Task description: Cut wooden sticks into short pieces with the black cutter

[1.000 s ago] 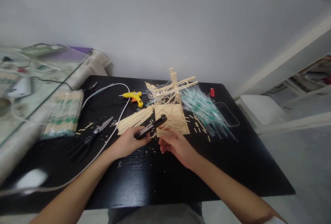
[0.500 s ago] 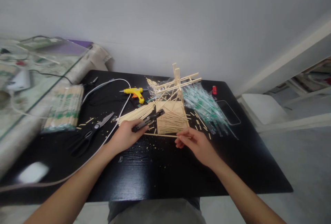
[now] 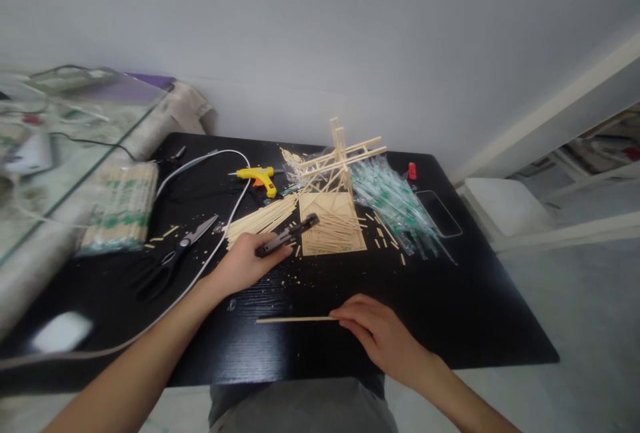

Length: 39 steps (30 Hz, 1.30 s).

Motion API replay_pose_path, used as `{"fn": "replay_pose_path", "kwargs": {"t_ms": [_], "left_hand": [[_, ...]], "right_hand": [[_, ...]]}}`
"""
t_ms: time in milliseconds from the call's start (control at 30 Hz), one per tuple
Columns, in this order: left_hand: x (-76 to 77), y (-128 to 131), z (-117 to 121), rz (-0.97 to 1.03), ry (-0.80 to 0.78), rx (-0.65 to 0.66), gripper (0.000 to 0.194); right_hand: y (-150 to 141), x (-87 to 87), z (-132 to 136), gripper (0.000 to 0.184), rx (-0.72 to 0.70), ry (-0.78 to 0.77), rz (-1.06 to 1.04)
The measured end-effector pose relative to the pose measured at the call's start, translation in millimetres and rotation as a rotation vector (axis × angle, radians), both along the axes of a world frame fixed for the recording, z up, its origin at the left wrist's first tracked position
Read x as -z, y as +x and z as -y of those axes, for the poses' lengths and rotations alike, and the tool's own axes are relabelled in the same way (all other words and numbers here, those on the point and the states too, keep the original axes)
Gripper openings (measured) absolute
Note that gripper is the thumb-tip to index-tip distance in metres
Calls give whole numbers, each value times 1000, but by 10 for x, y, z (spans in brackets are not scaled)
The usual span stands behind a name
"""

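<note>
My left hand (image 3: 250, 263) is closed around a slim black hand tool (image 3: 287, 236) with some grey metal parts; its exact kind is unclear. The tool points up and right, its tip over the left part of a mat of wooden sticks (image 3: 333, 233). Nearer to me, my right hand (image 3: 369, 327) pinches the right end of a thin wooden stick (image 3: 295, 319), which extends left, roughly level, just over the front of the table. Beyond the hands, a frame of glued sticks (image 3: 343, 159) rises from the back of the mat. A bundle of loose sticks (image 3: 263, 218) lies beside my left hand.
A yellow glue gun (image 3: 260, 178) lies behind the loose sticks. Left are black scissors (image 3: 177, 256), a white cable (image 3: 233, 216) and packed sticks (image 3: 120, 206). Plastic wrappers (image 3: 395, 196), a phone (image 3: 440, 213) and a red lighter (image 3: 412, 171) lie right. Stick offcuts are scattered about.
My right hand has drawn the wooden stick towards me, away from the mat's front edge. My left hand stays nearly in place with the black tool.
</note>
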<state>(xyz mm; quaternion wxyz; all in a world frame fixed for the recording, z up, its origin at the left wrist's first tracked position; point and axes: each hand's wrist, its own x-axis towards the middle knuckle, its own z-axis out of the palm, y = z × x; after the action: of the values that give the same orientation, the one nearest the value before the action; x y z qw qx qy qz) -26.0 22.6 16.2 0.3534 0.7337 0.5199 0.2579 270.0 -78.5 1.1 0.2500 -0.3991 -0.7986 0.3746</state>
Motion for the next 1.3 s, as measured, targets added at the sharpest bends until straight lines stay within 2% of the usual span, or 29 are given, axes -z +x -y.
{"fn": "replay_pose_path", "kwargs": {"t_ms": [167,267,467,767,933,1200,1300], "left_hand": [[29,32,27,-65,27,97,30],[52,26,21,-86,27,84,29],[60,5,13,-99,46,41,33],[102,28,20,-74,55,32,30],[109,46,23,-113,41,28,31],[78,56,11,-119,72,-21,32],[74,45,3,-112,88,-40,35]], "right_hand": [[-22,86,23,19,-78,91,108],[-23,108,49,17,-61,167,186],[-79,78,89,14,-27,221,272],[-344,224,145,11,-119,340,340],[-409,188,130,13,-158,461,419],[-313,206,420,14,-267,431,349],[-258,221,360,17,-227,429,387]]}}
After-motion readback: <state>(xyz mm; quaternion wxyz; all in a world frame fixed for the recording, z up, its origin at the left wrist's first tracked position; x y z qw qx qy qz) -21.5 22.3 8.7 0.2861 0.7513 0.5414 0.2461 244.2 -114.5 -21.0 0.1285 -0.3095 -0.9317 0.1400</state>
